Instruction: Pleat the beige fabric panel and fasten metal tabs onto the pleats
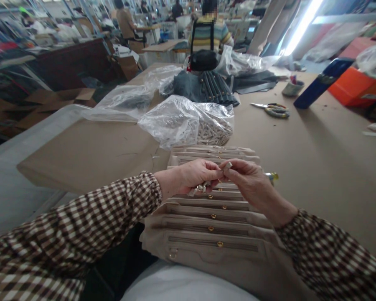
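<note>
Both hands meet above a row of overlapping beige fabric panels (207,251), each with a zipper and a gold-coloured pull. My right hand (249,177) pinches a small beige tab (228,165) between thumb and fingers. My left hand (197,173) is closed, its thumb and forefinger touching the right fingertips. Under its curled fingers poke out several small beige tabs with metal rings (201,188). Just beyond the panels, a clear plastic bag (175,119) holds a heap of similar small beige pieces (214,131).
Yellow-handled scissors (277,110), a small round container (293,88) and a dark blue upright object (322,83) are on the table (341,167) at right. Dark zippered panels (211,88) lie farther back. A person (209,35) sits across the table. Cardboard boxes (40,104) stand at left.
</note>
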`<state>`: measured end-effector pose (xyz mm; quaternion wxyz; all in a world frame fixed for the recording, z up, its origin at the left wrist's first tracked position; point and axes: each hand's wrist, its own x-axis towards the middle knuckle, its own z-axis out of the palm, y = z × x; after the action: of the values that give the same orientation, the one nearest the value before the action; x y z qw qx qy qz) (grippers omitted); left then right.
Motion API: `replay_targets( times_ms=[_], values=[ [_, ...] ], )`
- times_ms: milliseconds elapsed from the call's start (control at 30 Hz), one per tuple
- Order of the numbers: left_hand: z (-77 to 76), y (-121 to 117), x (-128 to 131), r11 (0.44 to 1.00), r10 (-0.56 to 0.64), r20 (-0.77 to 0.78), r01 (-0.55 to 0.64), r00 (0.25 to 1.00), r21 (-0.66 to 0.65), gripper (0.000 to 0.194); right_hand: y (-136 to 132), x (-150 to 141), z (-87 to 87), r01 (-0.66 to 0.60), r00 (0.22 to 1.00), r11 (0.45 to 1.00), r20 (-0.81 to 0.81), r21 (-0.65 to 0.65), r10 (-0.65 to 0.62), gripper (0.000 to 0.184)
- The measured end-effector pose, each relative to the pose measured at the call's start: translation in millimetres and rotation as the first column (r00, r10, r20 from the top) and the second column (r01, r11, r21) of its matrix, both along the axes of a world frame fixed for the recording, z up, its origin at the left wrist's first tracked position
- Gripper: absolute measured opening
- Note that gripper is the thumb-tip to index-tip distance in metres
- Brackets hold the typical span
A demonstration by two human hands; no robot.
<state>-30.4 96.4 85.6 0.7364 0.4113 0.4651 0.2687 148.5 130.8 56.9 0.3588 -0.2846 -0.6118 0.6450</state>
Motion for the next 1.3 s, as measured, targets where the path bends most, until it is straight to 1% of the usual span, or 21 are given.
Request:
replay_targets(
  times_ms=[33,67,100,133,167,233,300,433,533,633,700,767,867,933,1000,1067,1167,1300],
  values=[
    [-0.2,-0.4,-0.2,1.000,0.019,-0.062,-0.017,0.998,0.023,0.041,1.9,3.1,-0.9,0.014,0.997,0.993,0.080,0.119,-0.024,0.017],
    [-0.2,-0.9,-0.5,0.999,0.036,-0.125,-0.031,0.991,0.044,0.042,3.8,6.5,-1.4,0.010,0.982,0.968,0.182,0.251,-0.057,0.016],
    [0.0,-1.4,-0.9,0.998,0.045,-0.181,-0.035,0.982,0.060,0.042,5.5,9.7,-1.4,-0.027,0.952,0.928,0.294,0.373,-0.090,0.015],
    [0.4,-1.9,-1.2,0.997,0.044,-0.228,-0.028,0.973,0.070,0.041,6.9,12.6,-1.0,-0.093,0.909,0.880,0.400,0.466,-0.116,0.015],
    [1.0,-2.4,-1.4,0.997,0.031,-0.271,-0.010,0.962,0.076,0.039,7.6,14.8,-0.3,-0.175,0.863,0.834,0.490,0.523,-0.126,0.016],
    [2.0,-2.8,-1.1,0.994,-0.002,-0.365,0.043,0.931,0.103,0.032,7.2,16.6,1.4,-0.309,0.800,0.770,0.590,0.559,-0.107,0.020],
    [2.2,-2.3,0.0,0.983,-0.030,-0.465,0.110,0.885,0.146,0.024,5.2,15.8,1.9,-0.367,0.789,0.745,0.611,0.557,-0.067,0.022],
    [0.7,0.6,2.3,0.929,-0.080,-0.601,0.278,0.795,0.243,0.015,2.9,14.7,-3.4,-0.416,0.783,0.747,0.621,0.519,0.004,0.021],
    [0.1,1.8,3.0,0.902,-0.114,-0.654,0.354,0.748,0.248,0.014,3.8,17.8,-8.8,-0.459,0.756,0.737,0.654,0.496,0.031,0.020],
    [1.2,1.3,2.9,0.898,-0.132,-0.666,0.374,0.735,0.234,0.018,4.8,21.2,-10.4,-0.451,0.747,0.731,0.665,0.511,-0.004,0.019],
    [2.9,0.7,2.9,0.898,-0.116,-0.685,0.370,0.720,0.237,0.020,4.6,21.8,-9.7,-0.427,0.710,0.755,0.701,0.497,-0.060,0.018],
    [4.7,0.4,3.1,0.901,-0.104,-0.713,0.369,0.694,0.229,0.022,3.9,20.8,-9.0,-0.410,0.663,0.788,0.744,0.458,-0.088,0.017],
    [5.9,0.6,3.4,0.900,-0.113,-0.745,0.385,0.658,0.204,0.021,2.8,17.4,-9.0,-0.385,0.637,0.828,0.767,0.408,-0.082,0.016],
    [5.4,1.0,3.1,0.896,-0.119,-0.752,0.397,0.649,0.201,0.021,2.7,15.2,-8.6,-0.367,0.626,0.851,0.776,0.375,-0.072,0.016],
    [4.1,1.1,2.4,0.885,-0.122,-0.755,0.415,0.644,0.211,0.021,3.0,13.7,-7.3,-0.364,0.607,0.862,0.792,0.353,-0.067,0.016],
    [2.9,0.7,2.1,0.883,-0.136,-0.759,0.425,0.636,0.198,0.021,3.8,12.7,-5.7,-0.382,0.596,0.858,0.801,0.344,-0.056,0.017],
    [2.3,-0.4,3.4,0.897,-0.147,-0.775,0.413,0.615,0.157,0.019,5.3,11.4,-6.1,-0.418,0.582,0.842,0.812,0.339,-0.038,0.019],
    [4.5,-2.0,6.7,0.896,-0.146,-0.792,0.418,0.594,0.149,0.022,6.9,10.1,-13.0,-0.468,0.542,0.799,0.837,0.376,-0.076,0.017]
  ],
)
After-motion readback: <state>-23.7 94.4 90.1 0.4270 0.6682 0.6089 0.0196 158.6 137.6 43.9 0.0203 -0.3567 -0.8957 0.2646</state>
